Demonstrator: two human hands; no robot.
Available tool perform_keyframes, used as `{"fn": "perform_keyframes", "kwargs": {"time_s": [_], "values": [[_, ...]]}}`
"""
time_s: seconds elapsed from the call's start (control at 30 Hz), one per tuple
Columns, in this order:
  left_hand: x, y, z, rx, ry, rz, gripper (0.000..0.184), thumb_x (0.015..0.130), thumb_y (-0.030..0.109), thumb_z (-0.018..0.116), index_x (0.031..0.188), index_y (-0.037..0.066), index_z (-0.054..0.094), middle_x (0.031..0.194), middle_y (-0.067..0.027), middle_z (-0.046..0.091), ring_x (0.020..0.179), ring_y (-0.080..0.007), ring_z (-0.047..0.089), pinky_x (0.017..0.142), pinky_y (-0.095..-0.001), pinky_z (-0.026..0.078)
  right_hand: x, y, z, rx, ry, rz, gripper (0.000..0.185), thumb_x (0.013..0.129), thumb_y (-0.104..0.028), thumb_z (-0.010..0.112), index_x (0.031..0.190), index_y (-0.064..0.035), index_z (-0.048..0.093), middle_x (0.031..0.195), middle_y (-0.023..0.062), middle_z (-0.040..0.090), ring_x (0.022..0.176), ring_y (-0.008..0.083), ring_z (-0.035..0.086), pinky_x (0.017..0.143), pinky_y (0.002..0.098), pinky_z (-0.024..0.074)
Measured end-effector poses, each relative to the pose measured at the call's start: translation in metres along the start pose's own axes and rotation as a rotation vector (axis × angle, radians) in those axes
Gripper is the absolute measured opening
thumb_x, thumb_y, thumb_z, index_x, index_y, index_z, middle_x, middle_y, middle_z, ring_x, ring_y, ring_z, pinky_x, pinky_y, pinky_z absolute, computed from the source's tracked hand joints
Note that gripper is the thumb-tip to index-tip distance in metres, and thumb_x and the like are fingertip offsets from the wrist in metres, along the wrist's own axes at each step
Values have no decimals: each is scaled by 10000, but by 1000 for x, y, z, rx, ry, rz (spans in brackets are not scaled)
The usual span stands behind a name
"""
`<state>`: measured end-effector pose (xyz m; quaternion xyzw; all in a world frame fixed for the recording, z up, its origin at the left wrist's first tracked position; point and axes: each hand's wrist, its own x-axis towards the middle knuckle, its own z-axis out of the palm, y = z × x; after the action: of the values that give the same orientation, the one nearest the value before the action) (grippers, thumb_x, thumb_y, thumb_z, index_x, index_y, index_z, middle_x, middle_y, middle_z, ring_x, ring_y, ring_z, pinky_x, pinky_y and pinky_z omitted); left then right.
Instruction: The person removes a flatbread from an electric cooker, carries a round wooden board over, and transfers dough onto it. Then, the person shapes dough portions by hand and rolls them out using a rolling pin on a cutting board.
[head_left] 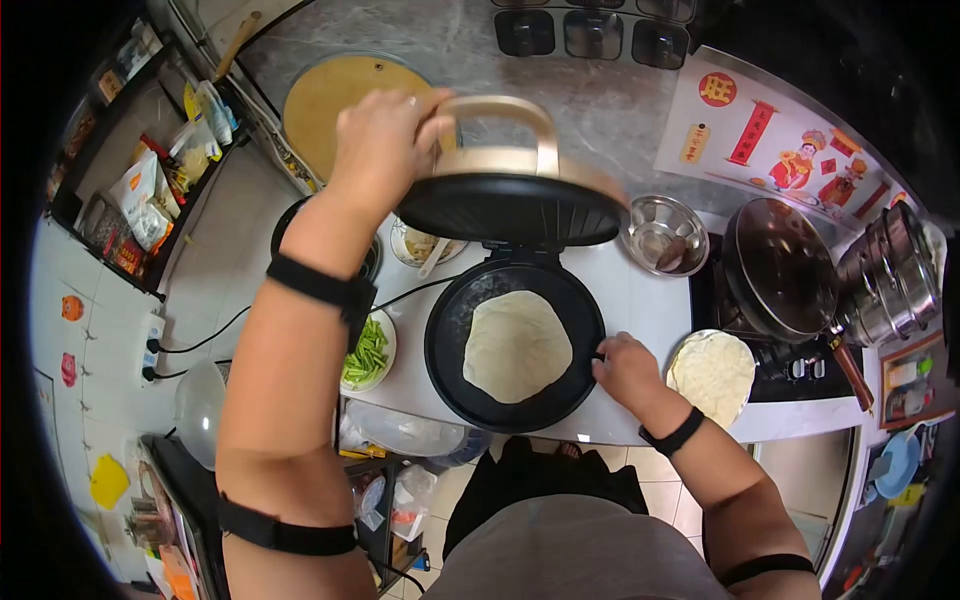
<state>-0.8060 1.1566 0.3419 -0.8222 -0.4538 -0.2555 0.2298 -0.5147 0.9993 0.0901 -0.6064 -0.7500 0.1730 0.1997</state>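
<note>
My left hand grips the gold handle of an electric griddle's raised lid, its black ridged inside facing down toward me. The lower pan is round and black. A thin, pale dough round lies flat near its middle, with bare pan around it and a little white dust at the upper left. At the pan's right edge is my right hand, its fingers curled around a small black tab at the rim; the contact is partly hidden.
A plate of pale dough rounds stands at right, beside the stove with a wok. A steel bowl is behind. Chopped green vegetables and a bowl with a spoon are left. A round wooden board leans behind.
</note>
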Motion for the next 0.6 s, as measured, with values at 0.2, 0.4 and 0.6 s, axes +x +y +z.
{"fn": "perform_keyframes", "kwargs": {"time_s": [0.2, 0.4, 0.6], "values": [[41, -8, 37, 80, 53, -132, 314, 911, 336, 548, 1177, 203, 647, 980, -71, 645, 970, -308, 591, 785, -450, 455, 39, -37, 30, -354, -301, 190, 379, 798, -371, 651, 981, -40, 666, 1069, 137, 598, 1001, 294, 584, 823, 385, 522], [48, -16, 43, 24, 10, -143, 328, 937, 340, 515, 1215, 205, 627, 1029, -40, 643, 1042, -270, 568, 845, -455, 429, 57, -46, 55, -471, -397, 286, 404, 822, -381, 608, 1038, -45, 673, 1109, 136, 593, 1035, 285, 577, 832, 384, 518], [49, -16, 43, 2, 1, -160, 338, 938, 366, 507, 1215, 216, 628, 1032, -22, 648, 1038, -251, 573, 857, -446, 421, 60, -38, 73, -479, -331, 341, 325, 837, -276, 555, 1017, -35, 680, 1084, 151, 627, 1002, 294, 612, 829, 382, 520]]}}
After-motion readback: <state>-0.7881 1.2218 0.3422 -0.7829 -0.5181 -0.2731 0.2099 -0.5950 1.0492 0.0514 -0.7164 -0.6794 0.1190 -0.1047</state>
